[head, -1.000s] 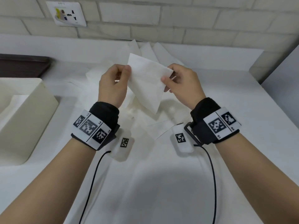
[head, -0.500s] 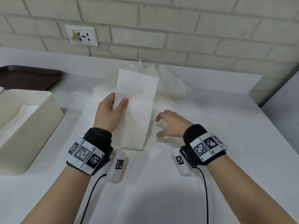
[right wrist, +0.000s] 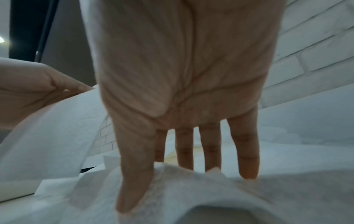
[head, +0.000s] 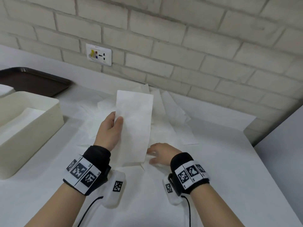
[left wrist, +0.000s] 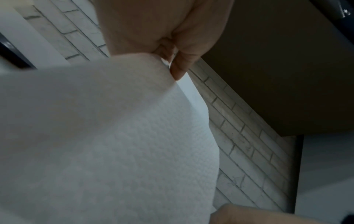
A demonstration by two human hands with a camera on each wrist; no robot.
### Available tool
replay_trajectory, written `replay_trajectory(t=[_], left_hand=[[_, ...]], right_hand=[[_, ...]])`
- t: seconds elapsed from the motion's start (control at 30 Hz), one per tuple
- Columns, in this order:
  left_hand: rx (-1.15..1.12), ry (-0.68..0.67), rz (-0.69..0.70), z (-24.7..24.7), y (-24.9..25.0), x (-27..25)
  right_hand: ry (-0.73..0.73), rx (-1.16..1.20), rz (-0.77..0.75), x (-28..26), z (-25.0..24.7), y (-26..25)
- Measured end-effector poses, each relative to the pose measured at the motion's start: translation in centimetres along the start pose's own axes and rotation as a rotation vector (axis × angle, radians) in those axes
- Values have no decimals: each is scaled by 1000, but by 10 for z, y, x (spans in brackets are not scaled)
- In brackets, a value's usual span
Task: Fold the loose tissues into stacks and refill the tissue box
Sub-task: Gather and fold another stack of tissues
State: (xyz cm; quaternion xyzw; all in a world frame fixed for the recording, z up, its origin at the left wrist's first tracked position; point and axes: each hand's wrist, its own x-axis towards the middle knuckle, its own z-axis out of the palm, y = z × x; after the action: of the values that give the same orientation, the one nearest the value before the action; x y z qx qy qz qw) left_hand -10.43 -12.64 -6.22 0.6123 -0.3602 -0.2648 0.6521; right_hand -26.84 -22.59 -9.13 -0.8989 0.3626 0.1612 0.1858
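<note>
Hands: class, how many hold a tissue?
1. The left hand pinches the folded tissue upright; the right hand rests open on loose tissues, holding none.

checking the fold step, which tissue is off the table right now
The folded tissue pinched in the left hand, held upright. The other tissues lie loose on the table; the right hand reaches down among them.

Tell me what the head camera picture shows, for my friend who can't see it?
The left hand pinches a folded white tissue upright above a pile of loose tissues, while the right hand rests open on them. A cream tissue box sits left.
</note>
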Motion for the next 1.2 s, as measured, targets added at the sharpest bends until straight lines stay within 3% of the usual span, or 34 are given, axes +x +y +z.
replay_trajectory(t=[0.2,0.43,1.07,1.13,1.2], left_hand=[[-105,10,-16,1,5,-6],[-184,10,-42,0,8,-11],[-297,-12,-73,5,10,-13],[-305,3,-57,3,10,-12],[-282,43,-25,-1,10,-10]], right_hand=[[51,179,21,-12,-3,-4],[49,-82,24,-12,1,-15],[56,176,42,-1,2,-2],[113,259,7,-6,-1,-2],[286,371,-23,-13,-8,-4]])
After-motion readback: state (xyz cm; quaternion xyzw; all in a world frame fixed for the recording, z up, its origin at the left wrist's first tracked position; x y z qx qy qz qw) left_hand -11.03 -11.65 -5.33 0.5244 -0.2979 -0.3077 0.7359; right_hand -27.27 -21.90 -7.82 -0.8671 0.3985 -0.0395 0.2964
